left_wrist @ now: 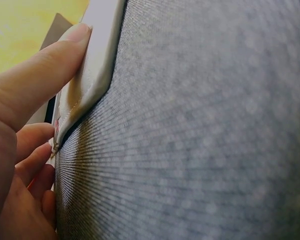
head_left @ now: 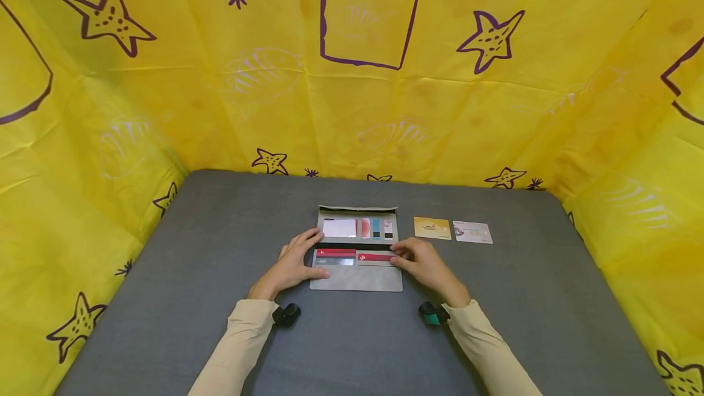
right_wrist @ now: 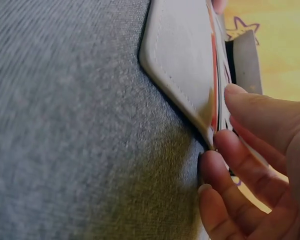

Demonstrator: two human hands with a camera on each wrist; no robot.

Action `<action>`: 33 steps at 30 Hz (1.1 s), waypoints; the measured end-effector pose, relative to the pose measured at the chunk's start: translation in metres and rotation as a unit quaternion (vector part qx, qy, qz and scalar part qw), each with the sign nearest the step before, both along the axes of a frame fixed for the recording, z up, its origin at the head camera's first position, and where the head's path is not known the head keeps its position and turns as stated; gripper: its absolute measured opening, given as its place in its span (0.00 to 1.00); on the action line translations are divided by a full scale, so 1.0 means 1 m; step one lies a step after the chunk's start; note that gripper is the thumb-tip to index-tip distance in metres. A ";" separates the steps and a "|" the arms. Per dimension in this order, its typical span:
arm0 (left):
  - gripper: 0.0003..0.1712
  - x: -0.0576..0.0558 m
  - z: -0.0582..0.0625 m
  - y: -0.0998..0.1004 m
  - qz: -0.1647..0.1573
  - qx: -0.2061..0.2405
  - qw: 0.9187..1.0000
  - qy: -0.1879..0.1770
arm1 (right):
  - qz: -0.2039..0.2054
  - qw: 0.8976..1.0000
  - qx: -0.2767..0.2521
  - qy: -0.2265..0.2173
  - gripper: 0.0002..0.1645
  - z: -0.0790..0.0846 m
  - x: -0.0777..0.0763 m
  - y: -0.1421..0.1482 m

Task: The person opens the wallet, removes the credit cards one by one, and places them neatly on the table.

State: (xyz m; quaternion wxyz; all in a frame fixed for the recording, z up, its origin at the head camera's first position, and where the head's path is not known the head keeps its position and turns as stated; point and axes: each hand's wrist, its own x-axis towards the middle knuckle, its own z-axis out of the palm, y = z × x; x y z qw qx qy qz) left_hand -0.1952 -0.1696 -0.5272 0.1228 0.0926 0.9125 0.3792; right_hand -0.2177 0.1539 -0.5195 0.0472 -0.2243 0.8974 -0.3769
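An unfolded grey wallet (head_left: pixel 357 280) lies flat on the table with cards in its slots. My left hand (head_left: pixel 294 261) is spread along its left side, the thumb resting on the lower panel and the other fingers touching the edge. At the right edge, my right hand (head_left: pixel 426 264) pinches the end of a red-striped card (head_left: pixel 374 258) in the right-hand slot; its fingertips partly hide the card's end. A red card (head_left: pixel 335 253) and a grey card (head_left: pixel 332 261) sit in the left slot. The upper panel holds a white card (head_left: pixel 339 228) and several narrow colourful strips (head_left: pixel 376 229).
To the right of the wallet lie a gold card (head_left: pixel 432 228) and a pale patterned card (head_left: pixel 473 232). Grey cloth covers the table (head_left: pixel 352 347). Yellow curtains (head_left: pixel 352 96) with starfish drawings stand at the back and both sides.
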 end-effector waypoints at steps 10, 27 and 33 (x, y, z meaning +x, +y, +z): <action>0.55 0.000 0.000 0.000 0.000 -0.001 1.000 0.003 | 0.025 0.998 0.048 0.020 0.06 0.004 -0.002 -0.009; 0.54 0.000 0.000 0.001 -0.001 -0.003 1.000 0.003 | -0.010 0.995 0.087 -0.042 0.07 0.012 -0.011 -0.009; 0.54 0.000 0.000 0.001 -0.002 0.003 1.000 0.002 | 0.020 0.995 0.087 -0.042 0.08 0.011 -0.016 -0.006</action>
